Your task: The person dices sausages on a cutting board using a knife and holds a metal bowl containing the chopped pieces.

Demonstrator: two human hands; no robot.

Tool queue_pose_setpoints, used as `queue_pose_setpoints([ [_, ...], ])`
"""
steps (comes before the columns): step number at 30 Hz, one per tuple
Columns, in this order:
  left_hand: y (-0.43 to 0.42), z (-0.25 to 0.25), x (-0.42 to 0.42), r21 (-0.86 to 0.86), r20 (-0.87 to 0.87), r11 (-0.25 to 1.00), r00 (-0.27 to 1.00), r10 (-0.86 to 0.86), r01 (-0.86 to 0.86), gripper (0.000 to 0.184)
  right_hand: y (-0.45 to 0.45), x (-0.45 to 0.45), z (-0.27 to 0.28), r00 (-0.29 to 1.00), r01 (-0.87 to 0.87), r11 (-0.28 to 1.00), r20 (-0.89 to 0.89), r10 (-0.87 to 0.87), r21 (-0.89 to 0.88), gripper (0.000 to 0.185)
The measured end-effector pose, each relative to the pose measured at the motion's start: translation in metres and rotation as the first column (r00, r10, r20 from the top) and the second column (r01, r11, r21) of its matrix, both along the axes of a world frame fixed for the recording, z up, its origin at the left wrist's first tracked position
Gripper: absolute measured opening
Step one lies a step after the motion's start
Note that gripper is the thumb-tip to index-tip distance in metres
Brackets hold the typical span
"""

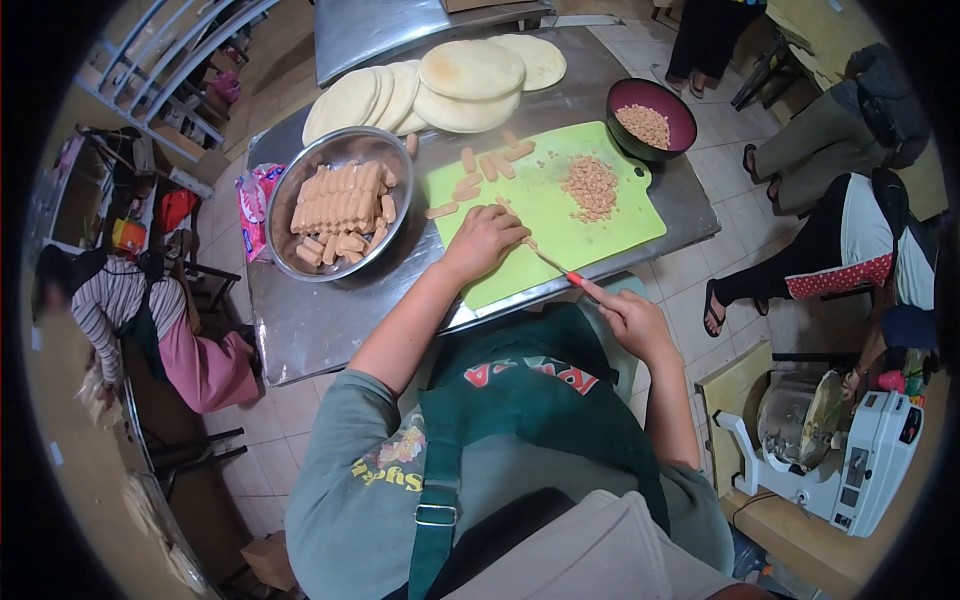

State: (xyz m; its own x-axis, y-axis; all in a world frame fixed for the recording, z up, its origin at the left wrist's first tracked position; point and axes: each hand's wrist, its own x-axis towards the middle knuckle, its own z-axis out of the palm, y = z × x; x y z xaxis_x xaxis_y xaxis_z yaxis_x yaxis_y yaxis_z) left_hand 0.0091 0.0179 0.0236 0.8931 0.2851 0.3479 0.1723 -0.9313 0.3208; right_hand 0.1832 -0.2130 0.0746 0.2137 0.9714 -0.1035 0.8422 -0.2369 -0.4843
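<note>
My right hand (635, 320) grips a small red-handled knife (550, 262), its blade low over the near edge of the green cutting board (620, 235). Beside the blade tip, my left hand (487, 238) presses down with curled fingers on a sausage, mostly hidden; a bit of it shows at the fingertips. Several whole sausages (488, 167) lie on the board beyond my left hand. A heap of chopped sausage (590, 188) covers part of its right side. To the left, a steel bowl (275, 225) holds stacked sausages (338, 198).
Round flatbreads (470, 70) are piled at the table's back. A dark bowl (678, 112) with chopped pieces stands at the back right, a pink packet (252, 212) at the left. Other people stand or sit on both sides; a white machine (870, 460) is lower right.
</note>
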Motion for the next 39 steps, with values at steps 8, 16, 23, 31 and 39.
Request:
queue_pose_setpoints([
  [8, -0.007, -0.002, -0.007, 0.02, 0.115, 0.988, 0.982, 0.15, -0.154, 0.02, -0.002, 0.008, -0.023, 0.976, 0.09, 0.969, -0.214, -0.04, 0.229, 0.048],
  [16, -0.012, -0.005, -0.012, -0.041, 0.137, 0.941, 0.931, 0.337, -0.335, 0.017, 0.04, -0.019, -0.028, 0.582, 0.292, 0.953, -0.775, -0.246, -0.083, 0.047],
  [23, -0.014, -0.005, -0.019, -0.137, 0.122, 0.925, 0.921, 0.37, -0.354, 0.018, 0.041, -0.026, -0.032, 0.04, 0.227, 0.926, -0.947, -0.318, -0.301, 0.05],
  [31, -0.024, -0.006, -0.014, -0.208, 0.155, 0.915, 0.913, 0.379, -0.344, 0.021, 0.035, -0.051, -0.041, 0.808, 0.218, 0.97, -0.578, -0.114, 0.113, 0.048],
  [39, -0.026, -0.007, -0.01, -0.23, 0.156, 0.899, 0.898, 0.413, -0.373, 0.02, 0.046, -0.062, -0.027, 0.954, 0.133, 0.986, -0.284, -0.1, 0.099, 0.049],
])
